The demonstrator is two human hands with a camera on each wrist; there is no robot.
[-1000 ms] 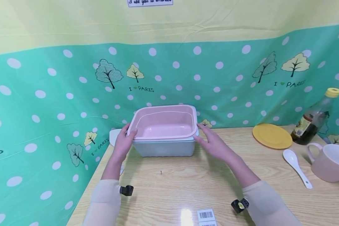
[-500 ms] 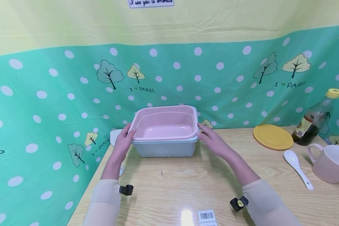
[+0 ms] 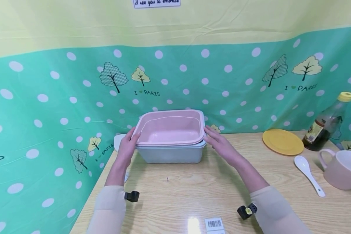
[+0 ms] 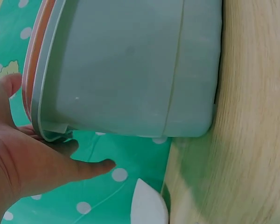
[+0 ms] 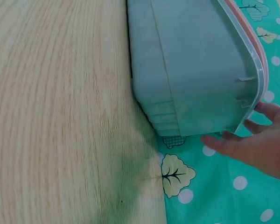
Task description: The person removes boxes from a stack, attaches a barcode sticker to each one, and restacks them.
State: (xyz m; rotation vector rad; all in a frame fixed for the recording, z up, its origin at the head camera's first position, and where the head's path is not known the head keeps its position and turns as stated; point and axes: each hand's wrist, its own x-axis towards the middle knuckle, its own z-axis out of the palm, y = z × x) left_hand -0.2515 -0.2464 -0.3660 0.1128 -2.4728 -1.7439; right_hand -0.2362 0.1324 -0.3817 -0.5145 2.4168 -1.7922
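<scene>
A pink basin [image 3: 171, 130] sits nested inside a pale grey basin [image 3: 169, 155] at the back of the wooden table [image 3: 193, 188]. My left hand [image 3: 132, 139] holds the left rim. In the left wrist view its thumb lies over the stacked rims and its fingers [image 4: 84, 168] reach beneath the grey basin [image 4: 130, 70]. My right hand [image 3: 211, 135] holds the right rim. In the right wrist view its fingers [image 5: 242, 144] sit under the lip of the grey basin [image 5: 191, 65], which rests on the table.
To the right stand a yellow plate [image 3: 282, 142], a dark sauce bottle [image 3: 324, 125], a white spoon [image 3: 307, 172] and a pink mug [image 3: 343, 169]. A white flat object [image 3: 118, 141] lies behind the basin's left side. A barcode label [image 3: 213, 224] lies near me. A green dotted cloth backs the table.
My right hand has closed in a little against the right rim. The basins and my left hand have barely shifted.
</scene>
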